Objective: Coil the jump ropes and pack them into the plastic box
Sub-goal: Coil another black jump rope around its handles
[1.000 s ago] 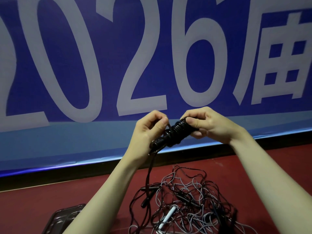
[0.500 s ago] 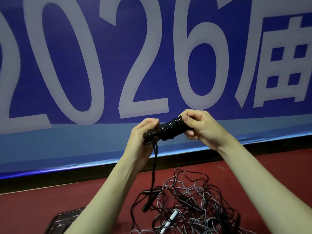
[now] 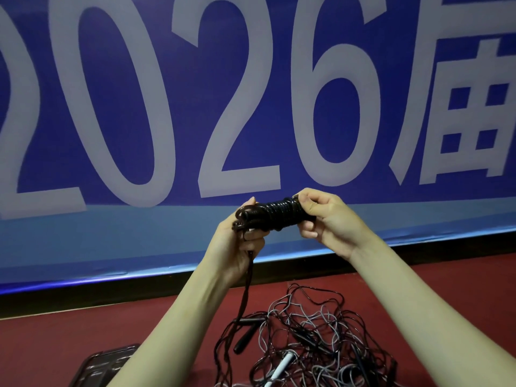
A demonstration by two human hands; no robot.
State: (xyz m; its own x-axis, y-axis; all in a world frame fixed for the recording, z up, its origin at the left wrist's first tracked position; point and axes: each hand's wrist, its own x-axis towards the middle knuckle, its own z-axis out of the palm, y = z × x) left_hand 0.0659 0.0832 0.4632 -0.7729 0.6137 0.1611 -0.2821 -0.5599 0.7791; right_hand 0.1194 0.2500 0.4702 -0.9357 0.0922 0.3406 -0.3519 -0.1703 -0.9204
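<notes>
A black jump rope wound into a tight coil [image 3: 275,215] is held up in front of the blue wall between both hands. My right hand [image 3: 329,222] pinches the coil's right end. My left hand [image 3: 240,241] grips its left end, and the rope's loose tail [image 3: 247,291] hangs from that hand to the floor. Below lies a tangle of black and grey jump ropes [image 3: 312,339], with a black handle [image 3: 244,337] and a white handle [image 3: 280,368] showing. A dark plastic box [image 3: 102,367] sits at the bottom left, partly hidden by my left forearm.
A blue banner wall [image 3: 139,107] with large pale numerals stands right behind the hands. A black skirting strip [image 3: 111,291] runs along its foot. The floor [image 3: 69,336] is dark red.
The coil and both hands have shifted slightly right and down. My left hand has turned, with the loose tail now running down through its palm.
</notes>
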